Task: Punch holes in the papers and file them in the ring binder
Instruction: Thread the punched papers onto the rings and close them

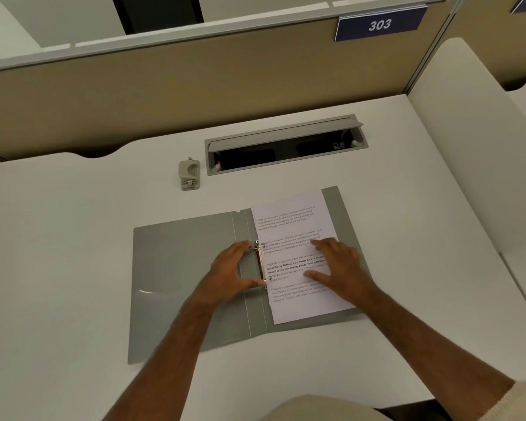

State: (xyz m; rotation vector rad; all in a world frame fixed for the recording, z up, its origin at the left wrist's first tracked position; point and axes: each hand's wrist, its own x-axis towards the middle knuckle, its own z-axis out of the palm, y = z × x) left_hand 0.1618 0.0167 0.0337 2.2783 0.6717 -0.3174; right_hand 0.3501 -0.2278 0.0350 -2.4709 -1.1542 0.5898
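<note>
We sit at a white desk (73, 238) in a partitioned carrel. The punch (189, 174) rests at eleven o'clock, well apart. Our left hand (230, 273) grips the ring clasp (260, 265), whose long axis runs twelve to six along the open binder (176, 268). Our right hand (340, 267), at three o'clock of the clasp, presses flat on the papers (298, 238), already filed on the rings.

Head view, looking steeply down, desk (73, 238) close.
</note>
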